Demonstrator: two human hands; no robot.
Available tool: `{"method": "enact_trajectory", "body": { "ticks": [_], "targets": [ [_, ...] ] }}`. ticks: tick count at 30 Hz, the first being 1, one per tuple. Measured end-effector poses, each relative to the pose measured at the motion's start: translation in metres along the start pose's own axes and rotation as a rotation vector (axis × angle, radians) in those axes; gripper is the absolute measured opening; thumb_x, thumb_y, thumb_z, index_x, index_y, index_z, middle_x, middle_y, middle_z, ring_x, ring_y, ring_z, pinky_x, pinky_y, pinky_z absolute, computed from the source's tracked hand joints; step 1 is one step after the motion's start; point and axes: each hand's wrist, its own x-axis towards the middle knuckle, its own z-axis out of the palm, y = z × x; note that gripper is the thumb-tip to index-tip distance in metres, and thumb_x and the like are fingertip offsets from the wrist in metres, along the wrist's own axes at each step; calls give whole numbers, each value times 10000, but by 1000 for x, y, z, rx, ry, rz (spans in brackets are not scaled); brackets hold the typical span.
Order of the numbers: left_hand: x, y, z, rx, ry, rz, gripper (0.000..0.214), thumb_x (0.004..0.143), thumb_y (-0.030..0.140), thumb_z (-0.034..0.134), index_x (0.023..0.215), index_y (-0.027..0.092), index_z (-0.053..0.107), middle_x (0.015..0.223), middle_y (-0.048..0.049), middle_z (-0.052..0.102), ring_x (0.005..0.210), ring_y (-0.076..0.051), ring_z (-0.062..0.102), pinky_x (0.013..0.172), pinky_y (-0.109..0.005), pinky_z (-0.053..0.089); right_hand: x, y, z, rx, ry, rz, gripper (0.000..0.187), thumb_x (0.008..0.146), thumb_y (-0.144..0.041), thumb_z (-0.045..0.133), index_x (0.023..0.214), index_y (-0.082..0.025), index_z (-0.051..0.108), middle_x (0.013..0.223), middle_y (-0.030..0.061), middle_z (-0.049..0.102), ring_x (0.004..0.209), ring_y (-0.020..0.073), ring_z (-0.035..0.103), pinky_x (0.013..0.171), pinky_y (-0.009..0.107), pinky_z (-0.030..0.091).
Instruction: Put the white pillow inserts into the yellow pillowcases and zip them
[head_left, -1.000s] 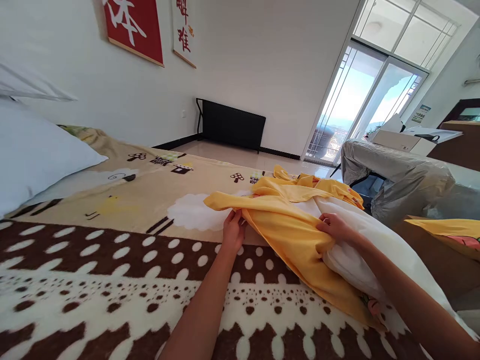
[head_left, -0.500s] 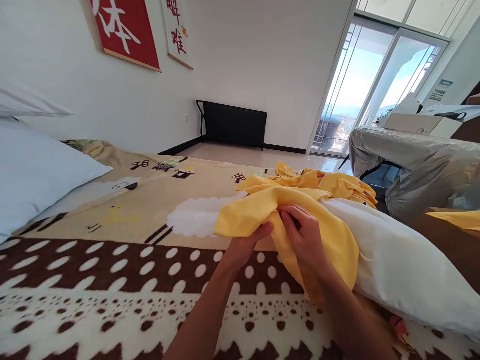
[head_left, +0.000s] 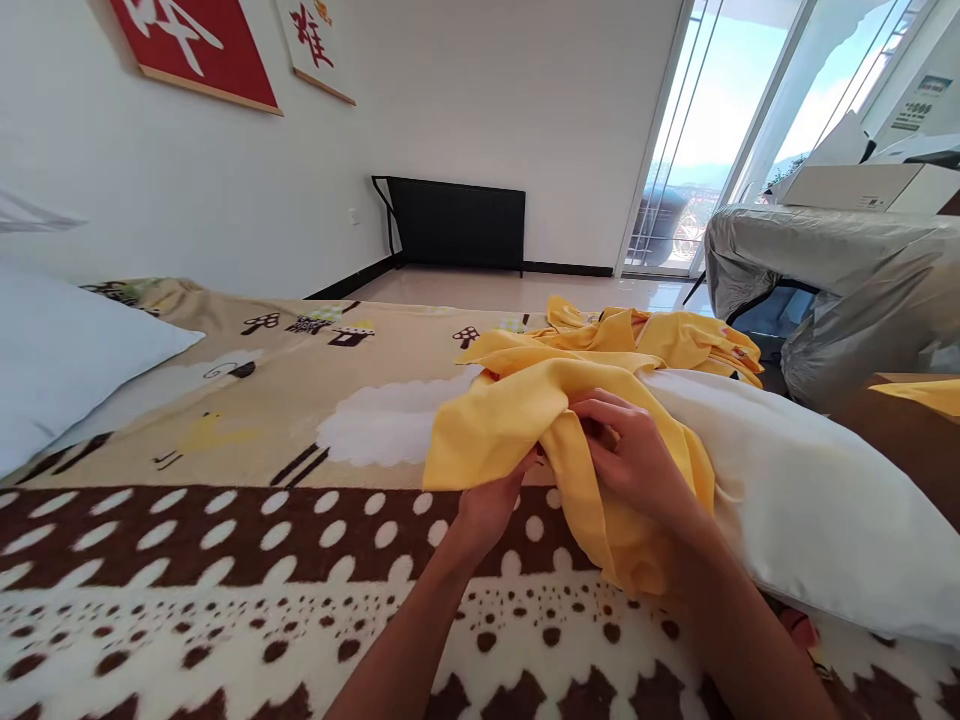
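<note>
A yellow pillowcase (head_left: pixel 499 425) lies bunched around the near-left end of a white pillow (head_left: pixel 817 485). My left hand (head_left: pixel 491 505) grips its edge from below, the fingertips hidden under the fabric. To the right, my right hand (head_left: pixel 634 450) has its bent fingers closed on a fold of the same cloth. A strip of the yellow fabric hangs down between both hands onto the bed.
A patterned blanket (head_left: pixel 247 430) covers the bed. More yellow cloth (head_left: pixel 682 340) lies beyond the pillow, and another white pillow (head_left: pixel 75 360) is at left. At right stand a plastic-wrapped piece of furniture (head_left: pixel 847 250) and a cardboard box (head_left: pixel 885 430).
My right hand has shifted slightly right, widening the gap between my hands. The left fingers sit further beneath the fabric, and the strip between the hands shows more. The view has tilted slightly.
</note>
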Motion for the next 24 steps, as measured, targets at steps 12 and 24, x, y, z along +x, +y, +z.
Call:
{"method": "enact_trajectory", "body": {
  "ticks": [12,24],
  "targets": [
    [-13,3,25,499,71,375,281,789,445,640,831,167,637,798,-22,646,767,-148,575,744,-244,473,-1,6,18,-108,185,-45,78,824,-157,496,782,-194,550,772,11,581,691,128,519,628,235,409],
    [-22,-5,21,748,159,670,145,751,290,688,642,224,620,574,11,547,552,-133,423,625,-268,391,-1,8,18,-52,201,4,91,821,-150,461,786,-200,528,776,14,581,689,131,521,634,243,422]
  ]
}}
